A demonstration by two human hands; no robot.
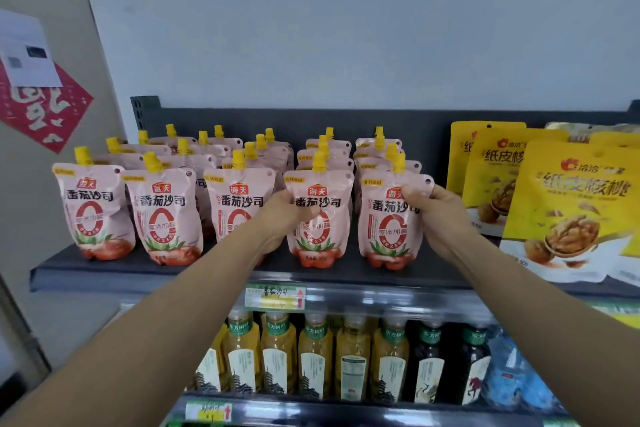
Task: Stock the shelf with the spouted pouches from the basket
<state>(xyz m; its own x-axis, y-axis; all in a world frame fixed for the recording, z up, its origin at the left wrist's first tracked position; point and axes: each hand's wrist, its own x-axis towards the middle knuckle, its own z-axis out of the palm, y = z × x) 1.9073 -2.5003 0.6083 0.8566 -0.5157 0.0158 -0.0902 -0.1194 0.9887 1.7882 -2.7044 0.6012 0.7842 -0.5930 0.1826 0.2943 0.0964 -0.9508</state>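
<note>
Several pink spouted pouches with yellow caps stand upright in rows on the dark top shelf (pixel 138 267). My left hand (pixel 282 218) grips the left side of the front pouch in the fourth row (pixel 320 218), thumb across its face. My right hand (pixel 438 215) pinches the upper right side of the front pouch in the fifth row (pixel 389 218). Both pouches stand on the shelf near its front edge. The basket is out of view.
Yellow walnut snack bags (pixel 568 198) stand right of the pouches, close to my right hand. Below the shelf is a row of tea bottles (pixel 313 357) and price tags (pixel 275 298). A beige wall with a red paper sign (pixel 45 107) is at the left.
</note>
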